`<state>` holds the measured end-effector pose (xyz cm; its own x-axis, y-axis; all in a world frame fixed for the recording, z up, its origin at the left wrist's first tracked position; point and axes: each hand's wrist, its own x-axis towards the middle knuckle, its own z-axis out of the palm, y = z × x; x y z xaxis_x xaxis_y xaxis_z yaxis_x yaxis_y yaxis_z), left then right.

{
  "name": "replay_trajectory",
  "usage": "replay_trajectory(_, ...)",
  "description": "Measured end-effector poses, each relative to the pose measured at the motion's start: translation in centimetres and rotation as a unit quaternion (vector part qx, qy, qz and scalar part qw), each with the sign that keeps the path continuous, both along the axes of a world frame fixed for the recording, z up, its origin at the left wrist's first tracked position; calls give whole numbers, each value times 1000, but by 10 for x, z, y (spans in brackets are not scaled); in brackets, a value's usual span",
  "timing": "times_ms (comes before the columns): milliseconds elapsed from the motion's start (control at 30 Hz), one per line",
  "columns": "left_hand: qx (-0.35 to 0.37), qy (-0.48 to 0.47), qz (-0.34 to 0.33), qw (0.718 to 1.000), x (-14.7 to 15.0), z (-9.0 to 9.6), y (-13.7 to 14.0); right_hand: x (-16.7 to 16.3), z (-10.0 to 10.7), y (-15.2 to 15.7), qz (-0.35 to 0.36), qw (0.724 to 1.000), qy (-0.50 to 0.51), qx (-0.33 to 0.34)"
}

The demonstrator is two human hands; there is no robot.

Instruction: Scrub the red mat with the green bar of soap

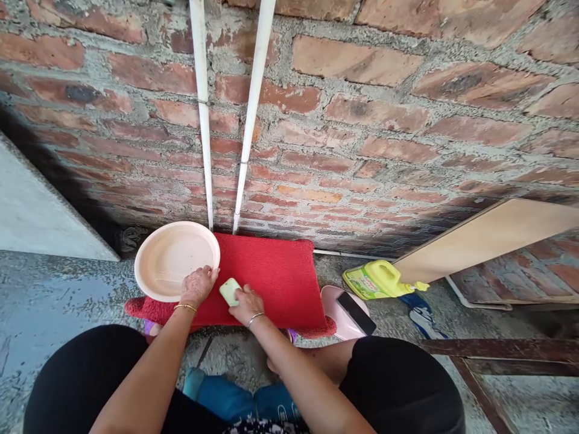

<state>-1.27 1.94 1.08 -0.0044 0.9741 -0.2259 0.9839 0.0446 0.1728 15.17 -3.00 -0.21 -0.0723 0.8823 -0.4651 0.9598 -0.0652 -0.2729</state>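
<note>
My left hand (199, 284) is closed over the right rim of a pale pink basin (143, 265), which rests at the left end of a red mat (271, 268). Inside the basin the bottom looks pale, with a few dark specks. Over the middle of the mat, my right hand (248, 303) grips a pale green bar of soap (230, 290) by its right end. Its fingers are partly hidden. The mat is spread over a low support that I cannot make out, its thick edges hanging at the front corners.
Right of the mat, a black phone (357, 313) lies on a pink stool or lid (332, 301). Behind it lies a yellow detergent jug (377, 280), with a blue and white slipper (425, 319) nearby. Two white pipes (248, 120) run up the brick wall. The floor at left looks wet.
</note>
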Motion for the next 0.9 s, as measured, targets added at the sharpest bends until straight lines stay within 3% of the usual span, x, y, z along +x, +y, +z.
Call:
replay_trajectory(100, -10, 0, 3, 1000, 0, -1, 1, 60, 3, -3, -103, 994, -34, -14)
replay_trajectory(267, -20, 7, 12, 1000, 0, -1, 1, 167, 10, -23, -258, 962, -87, -27)
replay_trajectory(400, -21, 12, 11, 1000, 0, 2, 0, 220, 17, -42, -348, 931, -103, -25)
replay_trajectory(467, -20, 16, 10, 1000, 1, 3, 0, 218, 18, -48, -360, 928, -96, -20)
replay_trajectory(533, -19, 21, 8, 1000, 1, 4, 0, 196, 16, -54, -330, 941, -71, -7)
replay_trajectory(733, -27, 19, 14, 999, 1, 9, -1, 95, -5, -70, -82, 997, -2, 7)
replay_trajectory(800, -29, 23, 13, 999, 1, 11, -1, 87, -7, -72, -48, 999, -11, -6)
replay_trajectory(900, -23, 27, 7, 999, 2, 10, 0, 111, -1, -70, -99, 994, -37, -28)
